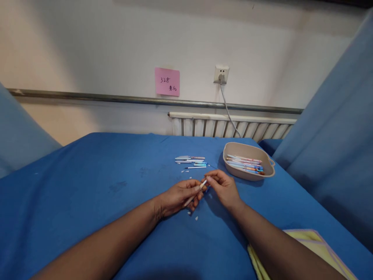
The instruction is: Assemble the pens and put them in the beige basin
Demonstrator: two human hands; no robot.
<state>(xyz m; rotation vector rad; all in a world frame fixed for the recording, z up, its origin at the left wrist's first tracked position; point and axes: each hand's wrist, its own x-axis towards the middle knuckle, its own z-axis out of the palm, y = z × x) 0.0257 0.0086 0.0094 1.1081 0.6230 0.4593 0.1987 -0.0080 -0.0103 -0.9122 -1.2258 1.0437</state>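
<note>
My left hand [177, 196] is closed around a slim, pale pen [189, 201], which slants up to the right between the thumb and fingers. At its upper white end, the thumb and fingers of my right hand [225, 189] are pinched together. A small dark blue part shows just below the fingertips; I cannot tell what it belongs to. Beyond my hands lie several pens [189, 158] in a loose group, along with a thin white pen refill [196, 167] with a dark tip. Small white scraps [196, 218] are scattered around my hands.
A beige plastic basket [227, 147] with several pens in it stands at the right on the blue cloth [87, 194]. A yellow cloth [314, 241] lies under my right forearm. Behind are a radiator [210, 116], a metal rail [116, 98] and a plugged-in cord [225, 103]. Blue curtains [329, 97] hang at both sides.
</note>
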